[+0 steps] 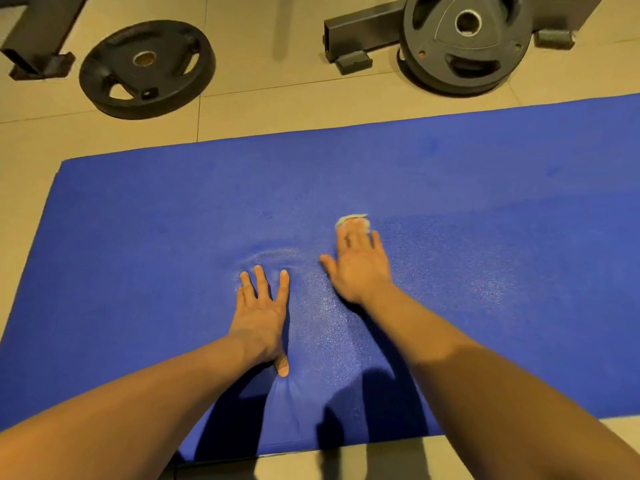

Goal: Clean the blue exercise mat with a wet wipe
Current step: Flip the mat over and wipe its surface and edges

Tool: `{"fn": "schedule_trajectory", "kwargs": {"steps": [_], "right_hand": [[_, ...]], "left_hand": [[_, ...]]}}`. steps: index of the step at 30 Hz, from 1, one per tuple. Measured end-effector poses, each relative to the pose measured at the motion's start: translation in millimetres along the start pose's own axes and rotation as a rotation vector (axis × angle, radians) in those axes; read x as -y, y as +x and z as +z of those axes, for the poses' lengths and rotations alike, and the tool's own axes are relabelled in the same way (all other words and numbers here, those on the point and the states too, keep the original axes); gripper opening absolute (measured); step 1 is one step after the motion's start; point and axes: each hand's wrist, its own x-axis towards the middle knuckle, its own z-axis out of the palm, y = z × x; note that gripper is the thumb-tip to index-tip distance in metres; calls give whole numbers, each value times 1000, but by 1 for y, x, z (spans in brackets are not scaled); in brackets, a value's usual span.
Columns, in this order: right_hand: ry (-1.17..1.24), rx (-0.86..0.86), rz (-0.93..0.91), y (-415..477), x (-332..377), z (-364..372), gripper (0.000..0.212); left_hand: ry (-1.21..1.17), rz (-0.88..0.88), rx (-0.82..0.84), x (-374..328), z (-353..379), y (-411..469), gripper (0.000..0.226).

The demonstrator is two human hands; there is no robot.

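Blue exercise mat ran left to right across the frame; mid-frame, flat right hand pressed a wet wipe, left hand splayed empty beside.

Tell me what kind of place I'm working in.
Probably a gym or home workout room: one weight plate flat on the tiled floor, a second plate beside a steel frame, and the blue exercise mat in front.

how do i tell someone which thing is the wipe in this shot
Find the big blue mat on the tiled floor, with two hands pressing near its middle. The wipe is the small pale wad peeking out beyond the fingertips of the right hand, the only whitish thing on the blue; no wipe shows at the left hand.
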Motion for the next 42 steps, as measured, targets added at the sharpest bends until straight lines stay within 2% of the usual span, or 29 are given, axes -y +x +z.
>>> {"fn": "schedule_trajectory", "kwargs": {"steps": [2, 4, 5, 9, 11, 13, 21, 24, 28, 32, 35, 36, 37, 38, 39, 40, 41, 42], "right_hand": [[-25, 31, -187, -3, 2, 2, 74], [-43, -7, -231, -3, -25, 0, 71], [-47, -36, -171, -4, -44, 1, 71], [-26, -90, 265, -14, -113, 3, 78], [10, -71, 394, -9, -111, 0, 82], [71, -61, 443, 1, -86, -6, 84], [58, -29, -41, 2, 62, 3, 72], [157, -38, -149, 9, 53, -2, 56], [351, -135, -290, 9, 24, -26, 35], [443, -135, -198, -10, 6, -46, 32], [225, -113, -46, -21, -25, -55, 26], [105, -40, 5, -25, -36, -55, 35], [-8, 77, 57, -29, -46, -54, 59], [-91, 214, 103, -34, -54, -51, 92], [-142, 328, 132, -37, -59, -48, 121], [-182, 402, 138, -40, -60, -45, 138], [-211, 432, 132, -41, -59, -41, 145], [-228, 424, 127, -40, -57, -38, 148]], "left_hand": [[-1, 1, 1, 0, -1, -1, 177], [5, 1, -3, 0, -2, -2, 177], [5, 2, -5, 0, -1, -2, 176], [-1, 5, -7, 1, 1, 1, 177], [-7, 5, -10, 2, 2, 2, 177], [-10, 7, -10, 1, 3, 3, 178], [-12, 10, -36, 1, 7, 4, 179], [-28, 7, -44, 2, 8, 5, 179], [-34, 2, -49, 0, 8, 5, 180], [-36, -5, -46, 0, 8, 6, 180], [0, 4, -27, 1, 5, 4, 178], [15, 6, -3, 2, 1, 2, 176], [20, 6, 27, 3, -4, 1, 172], [11, 4, 43, 3, -11, -1, 164], [-12, 9, 13, 3, -20, 0, 148], [-57, 39, -91, 3, -30, 2, 124], [-129, 82, -241, 2, -40, 7, 97], [-205, 125, -387, 0, -49, 13, 81]]}}
